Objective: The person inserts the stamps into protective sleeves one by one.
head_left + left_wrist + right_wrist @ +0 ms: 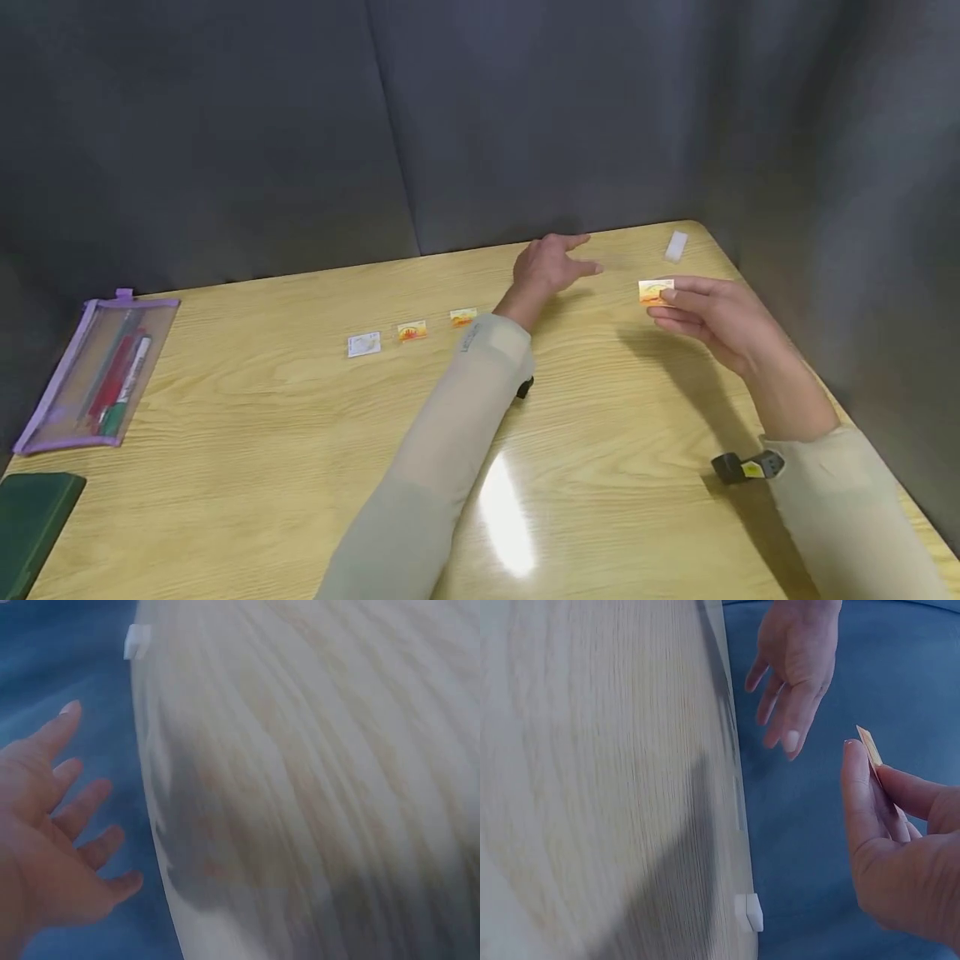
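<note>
Between thumb and fingers, my right hand (pixel 716 312) pinches a small stamp (pixel 654 292) with a yellow and orange picture, held up over the table's right side. The right wrist view shows this stamp (pixel 869 746) nearly edge-on, thin and orange. My left hand (pixel 549 265) reaches over the far part of the table, fingers spread and holding nothing. Left of that forearm, three more stamps lie in a row: a pale one (pixel 364 344), one with a red-orange figure (pixel 412 331) and a yellow one (pixel 462 317) close by the sleeve.
A small white block (pixel 676 247) lies at the far right corner of the table. On the left are a clear pouch (pixel 71 371) with purple edging, holding pens, and a dark green case (pixel 33 525). Dark curtains (pixel 225 142) stand behind the table (pixel 247 467) and along its right side.
</note>
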`<action>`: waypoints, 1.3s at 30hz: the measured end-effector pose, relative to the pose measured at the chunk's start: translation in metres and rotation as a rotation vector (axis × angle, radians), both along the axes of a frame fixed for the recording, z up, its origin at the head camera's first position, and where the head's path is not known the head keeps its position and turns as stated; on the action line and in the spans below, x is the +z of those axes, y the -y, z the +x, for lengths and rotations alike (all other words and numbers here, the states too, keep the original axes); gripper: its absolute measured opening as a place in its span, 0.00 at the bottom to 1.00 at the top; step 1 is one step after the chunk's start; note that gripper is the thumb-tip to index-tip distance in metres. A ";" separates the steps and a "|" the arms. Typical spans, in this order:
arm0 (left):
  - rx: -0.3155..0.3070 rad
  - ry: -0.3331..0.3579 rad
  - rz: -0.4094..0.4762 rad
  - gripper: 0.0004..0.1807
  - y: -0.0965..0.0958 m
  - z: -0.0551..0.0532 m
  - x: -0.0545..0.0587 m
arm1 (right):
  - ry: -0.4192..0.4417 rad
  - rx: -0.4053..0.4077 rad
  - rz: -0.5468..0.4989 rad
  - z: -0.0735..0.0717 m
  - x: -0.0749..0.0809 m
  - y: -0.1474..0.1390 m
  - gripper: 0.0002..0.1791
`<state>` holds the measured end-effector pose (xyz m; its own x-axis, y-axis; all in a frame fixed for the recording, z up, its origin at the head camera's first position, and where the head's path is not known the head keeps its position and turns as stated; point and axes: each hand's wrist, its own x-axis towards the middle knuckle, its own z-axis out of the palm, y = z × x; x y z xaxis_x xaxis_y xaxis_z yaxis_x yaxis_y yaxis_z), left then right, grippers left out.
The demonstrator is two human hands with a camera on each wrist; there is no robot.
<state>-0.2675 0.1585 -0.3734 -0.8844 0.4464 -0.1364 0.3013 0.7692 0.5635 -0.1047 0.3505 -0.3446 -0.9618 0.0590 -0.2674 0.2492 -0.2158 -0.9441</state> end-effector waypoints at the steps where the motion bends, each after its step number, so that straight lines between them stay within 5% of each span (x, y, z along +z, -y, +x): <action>1: -0.012 -0.006 -0.022 0.34 -0.002 0.000 -0.001 | 0.000 -0.004 -0.004 0.001 0.000 0.001 0.07; 4: -0.055 -0.015 -0.110 0.36 0.001 -0.006 -0.003 | -0.003 0.015 -0.013 -0.009 -0.001 0.008 0.07; 10: -0.272 0.031 -0.323 0.43 0.010 -0.010 -0.006 | -0.004 0.063 -0.014 -0.022 -0.003 0.018 0.08; 16: -0.335 0.076 -0.494 0.41 0.024 -0.004 -0.008 | -0.005 0.086 -0.015 -0.030 -0.003 0.023 0.06; 24: -0.440 -0.098 -0.637 0.37 0.049 0.015 0.003 | 0.016 0.095 -0.053 -0.038 0.000 0.016 0.05; 27: -0.448 -0.201 -0.644 0.27 0.061 0.028 0.007 | 0.009 0.105 -0.047 -0.042 0.002 0.017 0.08; 32: -0.416 -0.323 -0.535 0.10 0.076 0.050 0.007 | -0.005 0.115 -0.067 -0.047 0.004 0.022 0.06; 37: -0.341 -0.324 -0.438 0.07 0.082 0.059 0.007 | -0.021 0.126 -0.085 -0.050 0.004 0.027 0.06; 39: -0.294 -0.294 -0.414 0.13 0.083 0.058 0.007 | -0.027 0.129 -0.090 -0.052 0.004 0.029 0.06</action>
<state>-0.2091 0.0760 -0.3663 -0.7586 0.6404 -0.1199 0.6334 0.7680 0.0945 -0.1566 0.3219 -0.3408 -0.9666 -0.0887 -0.2403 0.2555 -0.2677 -0.9290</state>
